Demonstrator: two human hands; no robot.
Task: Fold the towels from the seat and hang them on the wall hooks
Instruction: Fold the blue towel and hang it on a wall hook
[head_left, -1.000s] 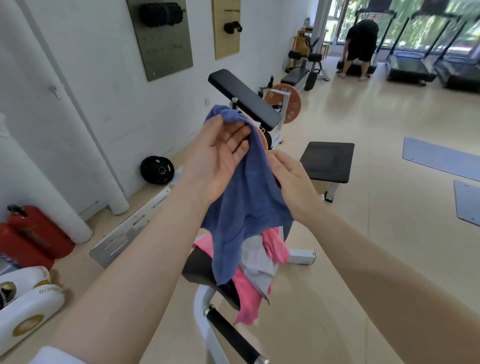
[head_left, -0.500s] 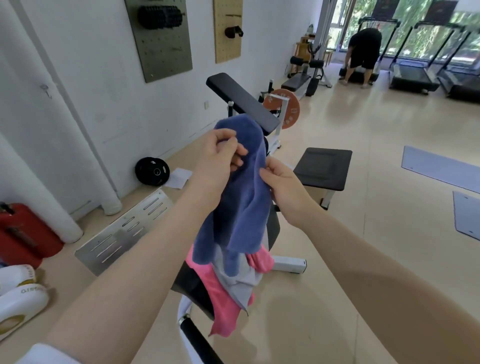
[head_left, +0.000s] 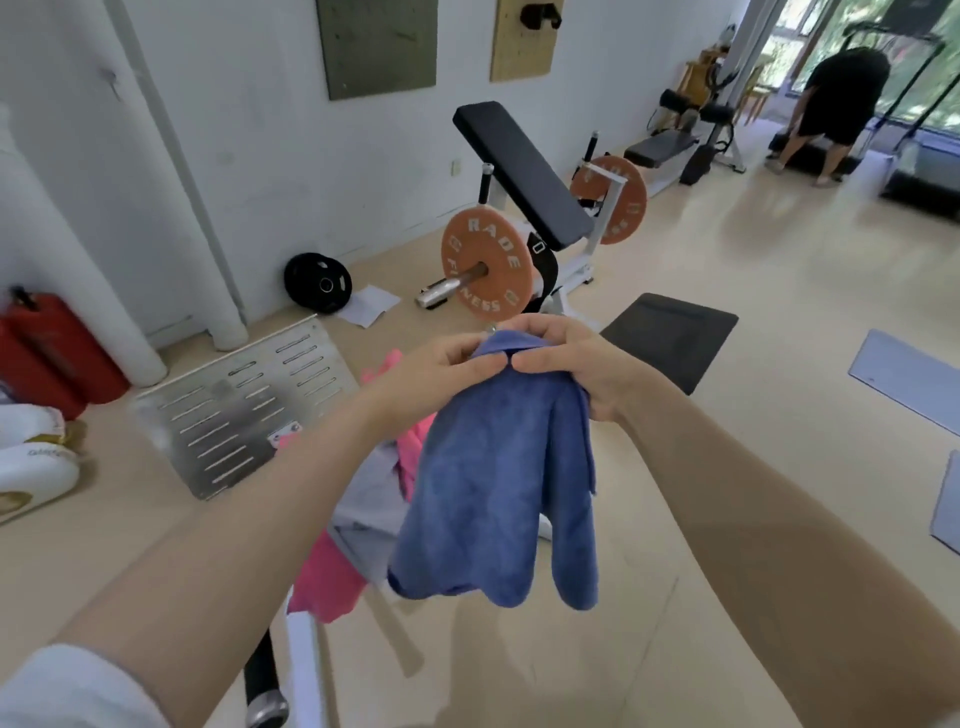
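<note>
A blue towel (head_left: 498, 488) hangs doubled over in front of me, held by its top edge. My left hand (head_left: 431, 374) pinches the top left part, thumb against fingers. My right hand (head_left: 576, 364) grips the top right part, fingers curled over the cloth. The two hands almost touch at the middle. Behind the blue towel lie a pink towel (head_left: 332, 577) and a grey towel (head_left: 369, 499), heaped on the seat, which is mostly hidden. A small hook (head_left: 110, 78) shows on the white wall at the upper left.
A preacher-curl bench (head_left: 524, 171) with orange weight plates (head_left: 485, 270) stands ahead. A metal footplate (head_left: 244, 405), a black plate (head_left: 318, 283) and red canisters (head_left: 52, 348) lie by the wall. A black pad (head_left: 670, 338) sits right. A person (head_left: 836, 98) stands far off.
The hands came lower and together, bringing the towel's top edge into one line. The towel now hangs folded in front of the seat. My view tilted down and left.
</note>
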